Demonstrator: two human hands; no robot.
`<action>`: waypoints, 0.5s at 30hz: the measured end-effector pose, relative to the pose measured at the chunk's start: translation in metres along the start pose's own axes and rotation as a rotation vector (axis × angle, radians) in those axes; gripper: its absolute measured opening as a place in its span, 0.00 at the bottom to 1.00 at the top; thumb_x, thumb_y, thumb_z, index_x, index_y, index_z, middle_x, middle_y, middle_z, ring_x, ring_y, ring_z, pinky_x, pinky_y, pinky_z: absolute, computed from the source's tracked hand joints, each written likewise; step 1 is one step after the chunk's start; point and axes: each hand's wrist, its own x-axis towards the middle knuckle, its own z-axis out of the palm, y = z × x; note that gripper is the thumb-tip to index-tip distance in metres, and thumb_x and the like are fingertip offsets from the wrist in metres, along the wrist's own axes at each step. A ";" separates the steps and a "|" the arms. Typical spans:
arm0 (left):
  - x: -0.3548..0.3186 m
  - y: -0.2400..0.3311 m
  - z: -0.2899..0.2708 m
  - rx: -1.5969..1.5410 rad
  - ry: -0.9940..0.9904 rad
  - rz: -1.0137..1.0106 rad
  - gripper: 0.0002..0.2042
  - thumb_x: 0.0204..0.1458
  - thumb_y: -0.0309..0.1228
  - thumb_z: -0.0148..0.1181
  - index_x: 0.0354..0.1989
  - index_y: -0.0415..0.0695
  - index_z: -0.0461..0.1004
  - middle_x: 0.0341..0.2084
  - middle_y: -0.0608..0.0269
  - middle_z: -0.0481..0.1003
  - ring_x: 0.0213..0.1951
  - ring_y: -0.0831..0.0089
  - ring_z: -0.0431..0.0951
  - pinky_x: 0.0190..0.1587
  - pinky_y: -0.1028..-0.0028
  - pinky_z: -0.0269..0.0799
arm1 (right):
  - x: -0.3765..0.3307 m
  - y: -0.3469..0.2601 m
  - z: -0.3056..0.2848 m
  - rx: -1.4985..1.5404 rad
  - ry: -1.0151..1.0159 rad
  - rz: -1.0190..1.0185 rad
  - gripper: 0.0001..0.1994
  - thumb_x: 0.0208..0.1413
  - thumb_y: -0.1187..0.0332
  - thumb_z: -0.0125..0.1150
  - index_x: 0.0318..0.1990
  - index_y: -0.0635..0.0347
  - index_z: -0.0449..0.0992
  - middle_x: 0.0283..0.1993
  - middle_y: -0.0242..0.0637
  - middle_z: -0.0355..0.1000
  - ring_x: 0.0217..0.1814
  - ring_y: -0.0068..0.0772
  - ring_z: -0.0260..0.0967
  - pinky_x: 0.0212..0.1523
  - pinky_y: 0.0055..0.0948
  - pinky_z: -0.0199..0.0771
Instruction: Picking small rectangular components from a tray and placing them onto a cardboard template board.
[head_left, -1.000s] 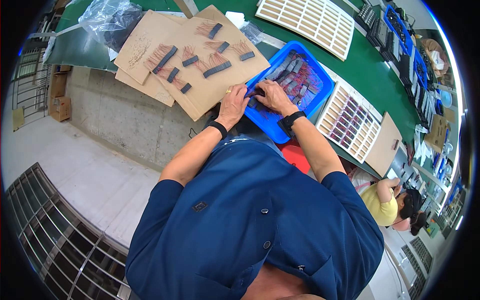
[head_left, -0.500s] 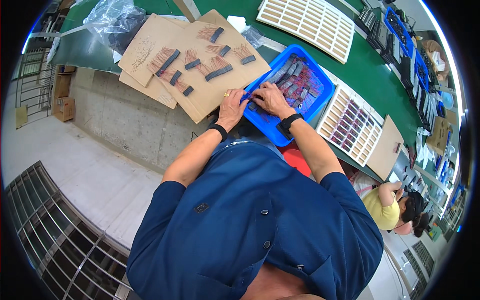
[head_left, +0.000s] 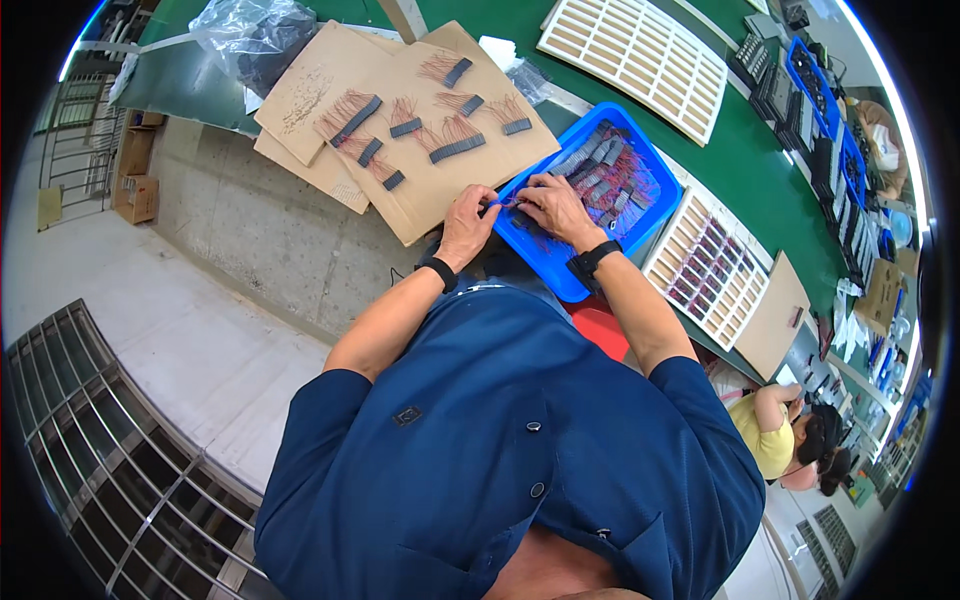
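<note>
My left hand [head_left: 468,226] is closed in a pinch at the near left corner of a blue plastic bin [head_left: 672,198]. A small dark piece with bluish wires shows at its fingertips, mostly covered. Right beside it, over the bin, my right hand [head_left: 560,212] has its fingers bent and pressed together on thin reddish wires that run toward the left fingertips. Dark grey rectangular blocks with red and blue wires [head_left: 612,168] fill the bin in a loose heap. Left of the bin, a cardboard sheet [head_left: 400,212] bears several dark blocks with fine reddish wires [head_left: 457,149].
A cream grid tray [head_left: 735,330] right of the bin holds wired pieces in some slots. Another grid tray [head_left: 640,55] lies farther back on the green table [head_left: 755,165]. A clear plastic bag [head_left: 255,40] stands at the far left. A person in yellow [head_left: 768,430] sits at the right.
The whole view has shifted slightly, so the table things appear a little lower and farther right. Both hands stay together at the bin's corner, with the fingers slightly repositioned.
</note>
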 end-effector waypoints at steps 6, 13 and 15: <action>-0.007 0.015 -0.047 -0.322 0.100 -0.230 0.10 0.54 0.23 0.64 0.42 0.39 0.70 0.35 0.62 0.78 0.35 0.75 0.79 0.41 0.77 0.75 | 0.042 -0.036 -0.019 0.233 -0.164 -0.097 0.11 0.54 0.65 0.64 0.43 0.57 0.80 0.39 0.45 0.77 0.44 0.51 0.74 0.45 0.43 0.74; -0.017 -0.028 -0.097 -0.303 0.335 -0.329 0.12 0.53 0.23 0.65 0.43 0.38 0.69 0.39 0.60 0.77 0.36 0.75 0.79 0.40 0.76 0.76 | 0.120 -0.060 0.028 0.220 -0.280 -0.154 0.14 0.53 0.60 0.65 0.42 0.60 0.78 0.37 0.51 0.77 0.40 0.54 0.74 0.42 0.45 0.74; -0.013 -0.044 -0.105 -0.214 0.449 -0.305 0.14 0.52 0.23 0.64 0.44 0.36 0.68 0.39 0.58 0.76 0.35 0.73 0.79 0.38 0.75 0.77 | 0.139 -0.053 0.028 0.224 -0.137 -0.074 0.14 0.54 0.60 0.64 0.41 0.62 0.78 0.35 0.51 0.77 0.38 0.54 0.75 0.41 0.44 0.74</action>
